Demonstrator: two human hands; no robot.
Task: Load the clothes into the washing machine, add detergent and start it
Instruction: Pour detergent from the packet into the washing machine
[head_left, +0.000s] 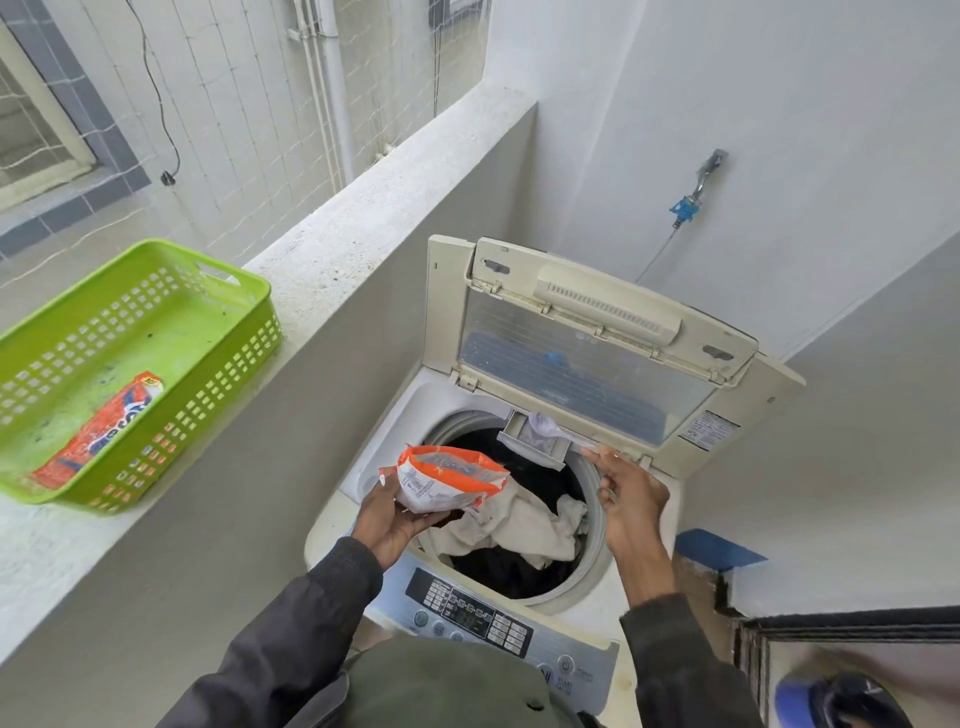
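Observation:
A top-loading washing machine (332, 525) stands with its lid (587, 338) raised. White and dark clothes (524, 525) lie in the drum. My left hand (400, 514) holds an opened orange and white detergent packet (447, 478) above the drum's left rim. A small detergent drawer (535, 441) is pulled out at the drum's far edge, with white powder in it. My right hand (623, 488) holds a white scoop whose bowl (543, 423) sits over the drawer. The control panel (483, 613) faces me at the front.
A green plastic basket (228, 358) sits on the ledge at the left, with another orange detergent packet (98, 431) inside. A tap with a blue fitting (685, 208) is on the wall behind. A dark and blue object (841, 699) shows at the bottom right.

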